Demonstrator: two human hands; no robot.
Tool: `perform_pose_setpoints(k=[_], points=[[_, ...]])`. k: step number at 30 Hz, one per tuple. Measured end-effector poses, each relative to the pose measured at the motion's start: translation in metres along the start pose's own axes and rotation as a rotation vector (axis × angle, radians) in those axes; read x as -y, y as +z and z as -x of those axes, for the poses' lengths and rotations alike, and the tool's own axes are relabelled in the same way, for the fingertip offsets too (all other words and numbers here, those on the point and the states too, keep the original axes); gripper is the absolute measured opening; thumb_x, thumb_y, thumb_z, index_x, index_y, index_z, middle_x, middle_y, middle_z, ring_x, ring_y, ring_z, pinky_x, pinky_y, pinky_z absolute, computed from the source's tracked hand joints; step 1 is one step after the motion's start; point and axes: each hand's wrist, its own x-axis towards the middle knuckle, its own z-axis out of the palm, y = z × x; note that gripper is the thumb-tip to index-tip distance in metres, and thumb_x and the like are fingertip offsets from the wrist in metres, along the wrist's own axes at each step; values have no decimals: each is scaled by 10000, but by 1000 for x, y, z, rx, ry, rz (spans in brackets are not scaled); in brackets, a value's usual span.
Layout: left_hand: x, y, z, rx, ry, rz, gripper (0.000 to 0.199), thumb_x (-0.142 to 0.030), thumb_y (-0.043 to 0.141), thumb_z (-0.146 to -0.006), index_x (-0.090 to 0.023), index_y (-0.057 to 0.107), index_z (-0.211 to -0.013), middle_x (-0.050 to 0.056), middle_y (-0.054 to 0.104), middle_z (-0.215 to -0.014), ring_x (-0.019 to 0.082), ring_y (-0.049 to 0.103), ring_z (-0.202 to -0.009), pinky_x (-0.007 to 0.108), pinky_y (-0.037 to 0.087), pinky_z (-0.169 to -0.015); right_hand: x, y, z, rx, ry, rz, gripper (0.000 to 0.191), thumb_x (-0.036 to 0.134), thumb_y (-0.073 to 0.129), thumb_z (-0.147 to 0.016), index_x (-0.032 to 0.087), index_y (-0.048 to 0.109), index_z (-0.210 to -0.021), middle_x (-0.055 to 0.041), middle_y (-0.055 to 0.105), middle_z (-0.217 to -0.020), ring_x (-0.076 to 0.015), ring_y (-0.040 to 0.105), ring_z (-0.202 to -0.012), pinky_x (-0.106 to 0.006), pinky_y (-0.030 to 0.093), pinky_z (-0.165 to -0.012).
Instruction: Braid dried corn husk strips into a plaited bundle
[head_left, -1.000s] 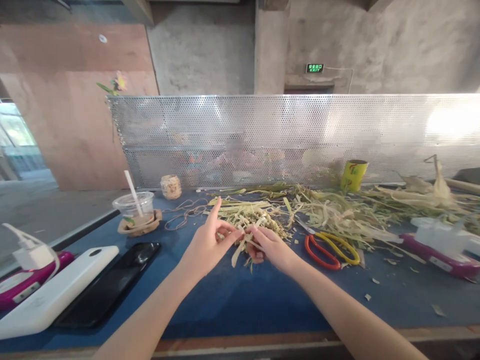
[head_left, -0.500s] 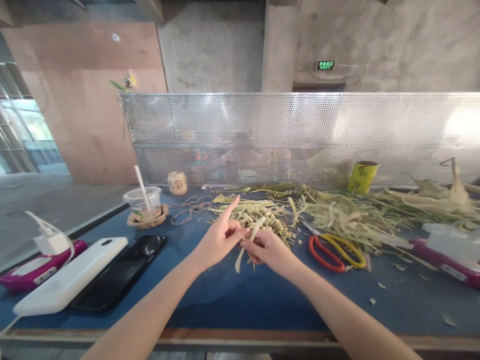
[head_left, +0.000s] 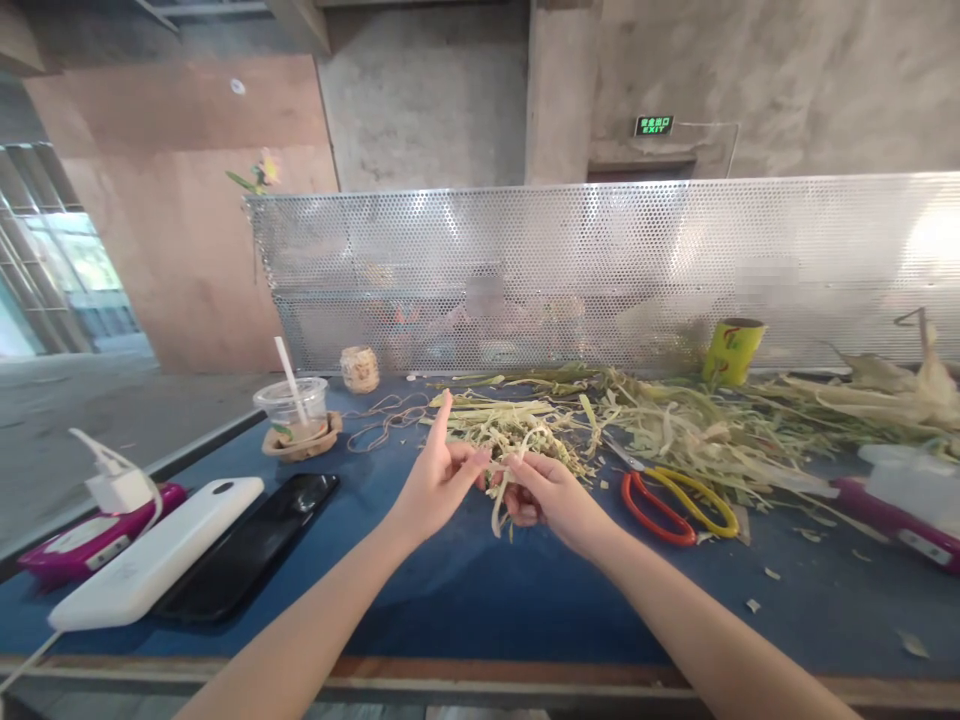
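Pale plant strips (head_left: 498, 508) cross between my two hands, above the blue table. My left hand (head_left: 437, 485) has its index finger pointing up, while its thumb and the other fingers pinch one end of the strips. My right hand (head_left: 546, 492) is closed on the strips, its thumb and index finger meeting at the crossing. Behind my hands lies a heap of short, pale green plant pieces (head_left: 551, 440). Scissors (head_left: 660, 510) with one red and one yellow handle rest to the right of my right hand.
At the left are a black phone (head_left: 251, 550), a white power bank (head_left: 161, 550) and a magenta power strip (head_left: 97, 540). A plastic cup (head_left: 298, 408) and twine (head_left: 382, 420) stand behind. Dried leaves (head_left: 675, 430) and a yellow roll (head_left: 733, 352) lie at the back right.
My left index finger has tilted further upright and left. My hands are slightly farther apart, and the strip at my right fingers now curves over instead of standing straight.
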Motion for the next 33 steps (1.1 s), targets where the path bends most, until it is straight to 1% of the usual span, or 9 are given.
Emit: perform_pose_setpoints(k=[3,5,10,15,20,24,27,30,33], points=[[-1,1,4,156,-33,-113,987,-354,564,-776,-157,-212,-1353,-34,573,-611,97,455,-496,224,351,-502,1,-2,-1,-11,-2,15,374,501,625,-648,167,462,-687,94,426,-424,-19,289,-355,-164,229,-368],[-3,5,6,216,-37,-168,926,-348,514,-810,-151,-209,-1354,-42,578,-564,95,446,-467,221,348,-495,0,-3,-2,-44,-34,62,370,479,656,-618,170,460,-677,109,388,-421,-18,281,-348,-170,219,-363],[-5,18,9,174,-14,-165,779,-277,396,-874,-118,-193,-1359,-70,503,-473,92,432,-437,219,357,-497,-3,-1,-6,-153,-98,43,341,469,629,-633,175,457,-654,127,293,-377,-18,223,-326,-182,181,-358],[-2,26,12,145,44,-186,749,-233,361,-882,-126,-209,-1356,-66,493,-475,92,423,-434,218,367,-496,-3,-2,-9,-252,-117,3,312,438,630,-625,167,481,-668,125,275,-386,-18,206,-338,-177,175,-363],[-1,19,15,163,12,-193,790,-271,401,-870,-150,-210,-1356,-47,557,-515,100,460,-447,232,367,-515,3,-6,-6,-131,36,-76,375,495,647,-616,166,483,-693,121,261,-414,-17,184,-374,-153,169,-368],[-1,10,8,35,-26,-68,880,-355,467,-838,-165,-222,-1351,-57,527,-556,99,430,-485,235,328,-512,8,-5,-4,-61,116,-149,426,588,556,-671,172,480,-720,96,323,-438,-32,232,-395,-146,193,-370],[-1,3,-2,18,-44,175,901,-345,531,-803,-152,-135,-1377,-77,444,-543,83,370,-502,234,302,-527,8,-4,-2,29,79,-22,396,542,603,-664,176,471,-732,109,302,-444,-24,214,-392,-143,201,-369],[-2,-4,-10,157,-124,437,966,-347,592,-742,-107,-91,-1381,-70,436,-541,83,366,-505,230,282,-499,5,-6,-2,70,15,169,355,476,642,-656,170,492,-756,112,306,-469,-17,242,-383,-153,252,-373],[-2,-7,-12,170,-125,340,926,-352,580,-759,-111,-57,-1388,-75,422,-512,79,356,-484,227,264,-480,4,-7,-2,71,-51,364,283,443,579,-726,170,527,-781,98,337,-474,-29,314,-368,-173,296,-384]])
